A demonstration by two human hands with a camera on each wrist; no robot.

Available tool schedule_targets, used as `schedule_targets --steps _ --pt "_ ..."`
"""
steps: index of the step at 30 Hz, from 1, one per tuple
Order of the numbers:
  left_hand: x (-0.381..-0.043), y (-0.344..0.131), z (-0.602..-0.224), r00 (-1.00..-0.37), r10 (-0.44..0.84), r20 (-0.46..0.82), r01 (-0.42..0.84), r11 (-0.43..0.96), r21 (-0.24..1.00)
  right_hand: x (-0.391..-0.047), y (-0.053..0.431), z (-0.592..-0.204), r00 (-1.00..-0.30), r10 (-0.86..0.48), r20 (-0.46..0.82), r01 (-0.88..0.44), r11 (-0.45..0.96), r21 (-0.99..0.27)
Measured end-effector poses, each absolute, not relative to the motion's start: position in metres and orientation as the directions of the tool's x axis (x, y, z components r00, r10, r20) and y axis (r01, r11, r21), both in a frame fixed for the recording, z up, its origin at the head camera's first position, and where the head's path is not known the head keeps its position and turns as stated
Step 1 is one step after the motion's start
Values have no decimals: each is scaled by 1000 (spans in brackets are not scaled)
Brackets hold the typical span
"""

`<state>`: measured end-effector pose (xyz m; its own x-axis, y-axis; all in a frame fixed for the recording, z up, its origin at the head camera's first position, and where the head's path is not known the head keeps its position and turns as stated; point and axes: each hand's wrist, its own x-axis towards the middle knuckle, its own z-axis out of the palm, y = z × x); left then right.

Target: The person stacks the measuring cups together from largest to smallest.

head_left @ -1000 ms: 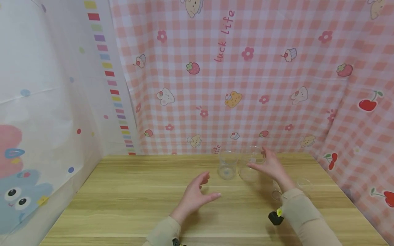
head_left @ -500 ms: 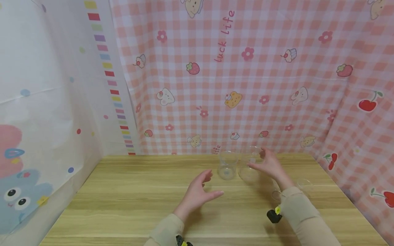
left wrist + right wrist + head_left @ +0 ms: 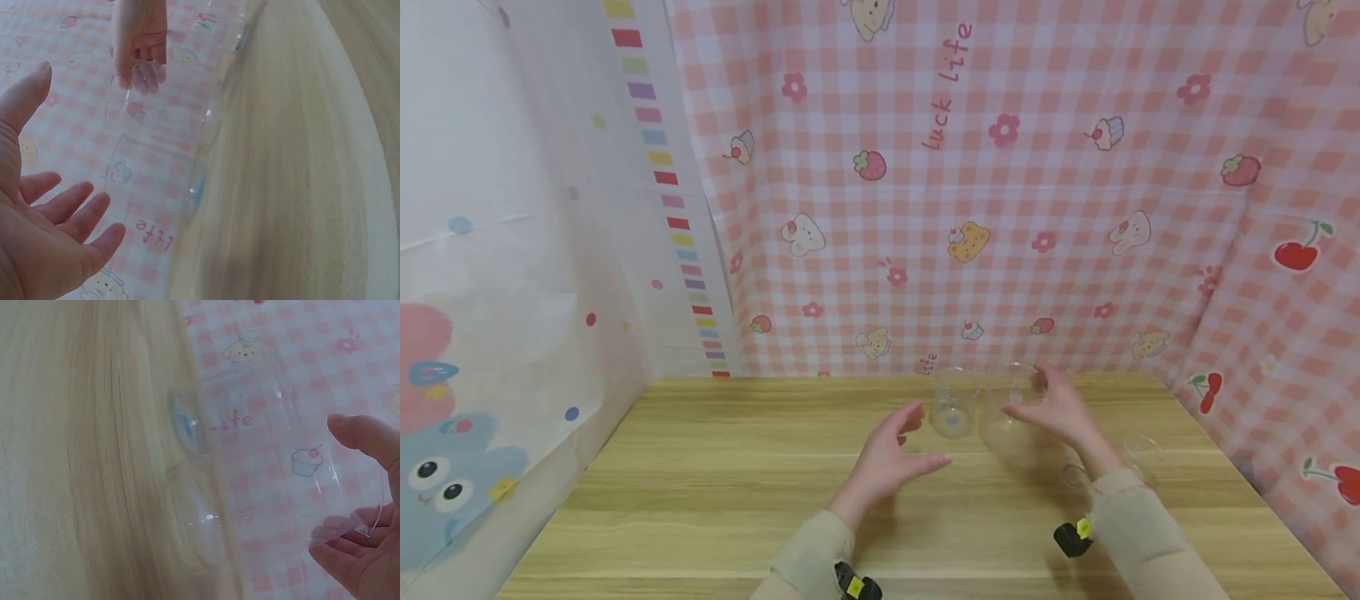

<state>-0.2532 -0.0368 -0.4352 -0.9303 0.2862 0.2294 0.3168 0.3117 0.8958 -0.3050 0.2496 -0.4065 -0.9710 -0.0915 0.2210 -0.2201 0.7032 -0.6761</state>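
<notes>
In the head view, the right hand (image 3: 1063,417) holds the big cup (image 3: 995,427), a clear vessel just right of the frame's centre, low down. Its grip curves round the wall near the rim, thumb on the near side and fingers at the right and rear; in the right wrist view those fingers show at the lower right, partly seen through the clear wall. The big cup is upright; its base is blurred, and whether it touches the surface (image 3: 722,475) cannot be told.

Just to its left stands the small cup (image 3: 953,410), also clear and upright, with a bluish tint at its base. The left hand (image 3: 883,462) is at lower centre, near the small cup but apart from it. Its grip is spread, thumb and fingers well parted, with nothing between them.

By the right wrist, at lower right, there is a glass (image 3: 1074,476), partly hidden by the arm. Farther right is a clear ring-like outline (image 3: 1142,449), too faint to identify. Both sleeves are pale. A pink checked cloth (image 3: 850,208) hangs behind the surface, and a white cloth (image 3: 535,267) fills the left of the frame.
</notes>
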Motion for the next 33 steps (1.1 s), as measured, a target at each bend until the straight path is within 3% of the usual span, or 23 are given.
schedule_targets --steps 33 --pt "-262 -40 -436 -912 306 273 261 -80 962 -265 201 -386 -930 -253 267 -366 563 -741"
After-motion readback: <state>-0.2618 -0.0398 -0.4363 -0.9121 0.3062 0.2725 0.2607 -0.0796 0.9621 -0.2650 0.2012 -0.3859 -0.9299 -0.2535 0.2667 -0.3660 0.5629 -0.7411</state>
